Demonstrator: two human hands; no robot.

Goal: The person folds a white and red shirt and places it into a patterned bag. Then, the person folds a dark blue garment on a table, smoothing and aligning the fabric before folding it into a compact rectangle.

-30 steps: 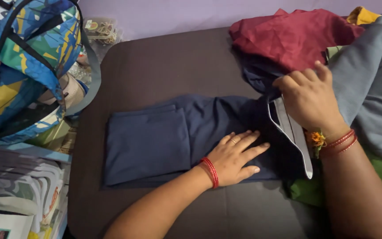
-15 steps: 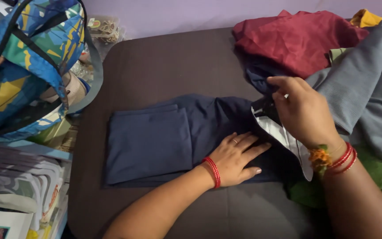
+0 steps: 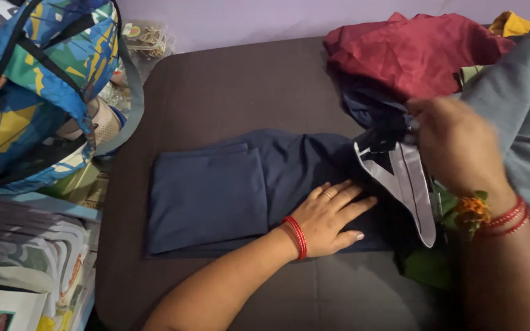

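Navy blue trousers (image 3: pixel 216 190) lie partly folded on a dark brown padded surface (image 3: pixel 234 86). Their left end is folded over into a neat rectangle. My left hand (image 3: pixel 329 217) rests flat on the trousers near the middle, fingers spread, with red bangles at the wrist. My right hand (image 3: pixel 458 147) is blurred and grips the waistband end (image 3: pixel 400 171) of the trousers, lifting it so the pale grey lining shows. Red bangles and an orange thread circle that wrist.
A pile of clothes fills the right side: maroon cloth (image 3: pixel 418 52), a grey garment (image 3: pixel 522 116), green cloth (image 3: pixel 427 266) and a bit of yellow (image 3: pixel 509 23). A blue, yellow and green patterned bag (image 3: pixel 38 92) stands at the left, with printed sheets (image 3: pixel 26 270) below it.
My right hand has moved right and up, pulling the waistband end open so more pale lining shows. My left hand has stayed pressed on the trousers.
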